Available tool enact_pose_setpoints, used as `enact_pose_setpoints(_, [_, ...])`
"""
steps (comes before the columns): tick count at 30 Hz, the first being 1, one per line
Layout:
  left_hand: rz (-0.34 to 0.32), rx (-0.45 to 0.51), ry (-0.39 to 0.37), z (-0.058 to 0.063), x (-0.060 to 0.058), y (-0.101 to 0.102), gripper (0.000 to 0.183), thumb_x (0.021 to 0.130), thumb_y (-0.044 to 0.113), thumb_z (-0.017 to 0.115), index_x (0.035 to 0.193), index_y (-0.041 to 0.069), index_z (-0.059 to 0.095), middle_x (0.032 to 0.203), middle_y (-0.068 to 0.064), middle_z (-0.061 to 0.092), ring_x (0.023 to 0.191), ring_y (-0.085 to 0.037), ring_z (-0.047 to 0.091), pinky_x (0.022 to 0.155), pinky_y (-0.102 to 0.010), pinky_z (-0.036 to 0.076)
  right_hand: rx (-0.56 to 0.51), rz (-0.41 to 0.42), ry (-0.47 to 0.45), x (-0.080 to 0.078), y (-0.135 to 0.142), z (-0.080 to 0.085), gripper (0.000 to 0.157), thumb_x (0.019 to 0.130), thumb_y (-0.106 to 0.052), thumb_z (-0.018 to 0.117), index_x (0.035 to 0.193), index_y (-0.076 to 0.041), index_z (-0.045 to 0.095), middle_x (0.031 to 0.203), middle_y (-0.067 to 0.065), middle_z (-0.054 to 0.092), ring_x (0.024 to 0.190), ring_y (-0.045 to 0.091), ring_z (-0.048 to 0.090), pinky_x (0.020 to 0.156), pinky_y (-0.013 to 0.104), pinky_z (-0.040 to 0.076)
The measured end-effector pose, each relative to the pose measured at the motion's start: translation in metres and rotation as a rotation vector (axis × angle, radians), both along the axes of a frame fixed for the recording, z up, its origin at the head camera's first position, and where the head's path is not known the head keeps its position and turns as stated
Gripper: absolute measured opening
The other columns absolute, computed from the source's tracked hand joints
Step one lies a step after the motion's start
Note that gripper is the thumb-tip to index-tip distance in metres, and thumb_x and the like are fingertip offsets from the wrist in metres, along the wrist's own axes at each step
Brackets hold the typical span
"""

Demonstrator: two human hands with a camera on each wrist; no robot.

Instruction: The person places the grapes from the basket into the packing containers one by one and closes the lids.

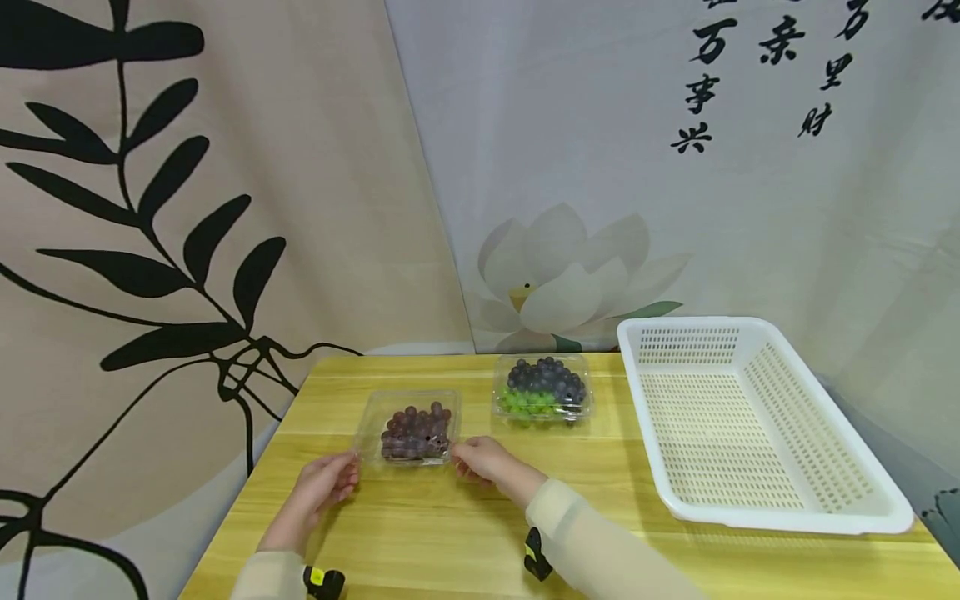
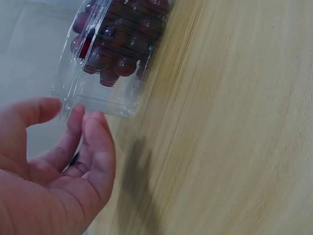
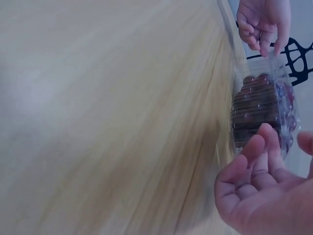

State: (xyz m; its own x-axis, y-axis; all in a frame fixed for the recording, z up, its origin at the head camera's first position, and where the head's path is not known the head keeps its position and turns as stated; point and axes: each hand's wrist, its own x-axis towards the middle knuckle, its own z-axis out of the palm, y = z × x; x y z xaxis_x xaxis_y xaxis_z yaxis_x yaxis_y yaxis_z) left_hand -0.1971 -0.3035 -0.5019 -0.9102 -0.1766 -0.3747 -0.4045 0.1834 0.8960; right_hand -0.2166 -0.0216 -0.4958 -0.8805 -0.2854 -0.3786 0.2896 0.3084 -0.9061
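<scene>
A clear plastic box of dark red grapes (image 1: 415, 432) lies on the left part of the table, its lid closed. At its near left corner, my left hand (image 1: 322, 483) pinches the thin rim between thumb and fingertips. My right hand (image 1: 491, 463) holds the near right corner, its fingers curled below the rim and the thumb on the other side. In the left wrist view the left hand (image 2: 58, 166) meets the corner of the clear box (image 2: 117, 54). The right wrist view has the right hand (image 3: 264, 181) at the opposite end, partly covering the box (image 3: 259, 107).
Behind and to the right stands another clear box (image 1: 543, 388) with black and green grapes. A large white plastic basket (image 1: 750, 425) with slotted walls takes up the right side of the wooden table (image 1: 420, 533). A printed cloth (image 1: 337, 167) hangs behind the table.
</scene>
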Motion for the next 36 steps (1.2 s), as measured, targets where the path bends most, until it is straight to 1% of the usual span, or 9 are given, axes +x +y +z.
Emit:
enact_pose_setpoints(2, [-0.015,-0.009,-0.005,0.000,0.001,0.000,0.043,0.098,0.030,0.050,0.117,-0.008,0.054,0.082,-0.003,0.063,0.071,-0.011,0.057,0.061,-0.023,0.053,0.016,0.023,0.002,0.002,0.000,0.000,0.033,0.095,-0.033,0.054,0.096,-0.003,0.070,0.075,0.004,0.064,0.056,0.013,0.046,0.048,0.025,0.031])
enact_pose_setpoints(5, [-0.034,-0.015,-0.003,0.001,0.001,0.001,0.042,0.099,0.029,0.048,0.117,-0.008,0.054,0.083,-0.002,0.062,0.072,-0.011,0.057,0.062,-0.023,0.053,-0.005,0.025,0.009,0.006,0.000,-0.001,0.033,0.096,-0.031,0.054,0.096,-0.002,0.070,0.071,0.000,0.061,0.054,0.011,0.043,0.047,0.024,0.029])
enact_pose_setpoints(8, [-0.025,-0.014,0.003,0.002,0.000,0.004,0.039,0.099,0.028,0.047,0.114,-0.007,0.055,0.080,-0.001,0.060,0.069,-0.010,0.055,0.061,-0.022,0.053,-0.041,0.007,0.004,0.007,-0.001,-0.001,0.033,0.098,-0.029,0.052,0.097,0.000,0.069,0.068,-0.001,0.058,0.053,0.011,0.039,0.045,0.024,0.026])
enact_pose_setpoints(12, [-0.010,-0.014,0.020,0.003,-0.004,0.010,0.035,0.099,0.025,0.046,0.108,-0.007,0.056,0.076,0.000,0.058,0.065,-0.008,0.053,0.059,-0.021,0.052,-0.054,-0.036,-0.003,0.006,-0.003,-0.001,0.033,0.098,-0.027,0.051,0.098,0.001,0.067,0.067,-0.002,0.056,0.056,0.012,0.043,0.047,0.024,0.028])
enact_pose_setpoints(16, [0.009,-0.020,0.023,0.002,-0.009,0.014,0.033,0.099,0.024,0.046,0.105,-0.007,0.056,0.075,0.000,0.057,0.066,-0.009,0.052,0.060,-0.021,0.051,-0.057,-0.084,0.008,0.002,-0.006,-0.003,0.032,0.098,-0.025,0.050,0.097,0.003,0.066,0.066,0.000,0.056,0.057,0.012,0.045,0.047,0.023,0.029])
enact_pose_setpoints(20, [0.032,-0.018,0.024,0.001,-0.016,0.017,0.034,0.099,0.025,0.047,0.107,-0.007,0.056,0.075,0.000,0.057,0.066,-0.010,0.053,0.060,-0.022,0.052,-0.097,-0.123,0.014,-0.004,-0.007,-0.004,0.032,0.098,-0.022,0.049,0.098,0.007,0.064,0.067,0.003,0.057,0.056,0.012,0.044,0.048,0.023,0.031])
enact_pose_setpoints(26, [0.071,0.019,0.042,-0.001,-0.026,0.024,0.035,0.100,0.025,0.046,0.108,-0.007,0.053,0.073,0.001,0.056,0.062,-0.008,0.051,0.057,-0.021,0.050,-0.103,-0.147,0.025,-0.014,-0.008,-0.004,0.034,0.101,-0.023,0.045,0.101,0.008,0.061,0.075,0.011,0.061,0.052,0.012,0.037,0.048,0.025,0.030])
enact_pose_setpoints(30, [0.095,0.020,0.050,0.000,-0.031,0.028,0.035,0.100,0.025,0.045,0.109,-0.008,0.053,0.072,0.001,0.056,0.062,-0.007,0.050,0.056,-0.019,0.050,-0.118,-0.172,0.031,-0.018,-0.009,-0.003,0.034,0.101,-0.022,0.045,0.101,0.008,0.060,0.079,0.014,0.062,0.055,0.013,0.040,0.049,0.024,0.034])
enact_pose_setpoints(36, [0.127,0.052,0.072,-0.002,-0.040,0.032,0.035,0.100,0.024,0.046,0.110,-0.009,0.053,0.071,0.001,0.055,0.061,-0.007,0.049,0.054,-0.019,0.048,-0.126,-0.207,0.022,-0.025,-0.013,-0.008,0.035,0.101,-0.024,0.044,0.099,0.007,0.059,0.074,0.011,0.059,0.054,0.012,0.041,0.046,0.023,0.032])
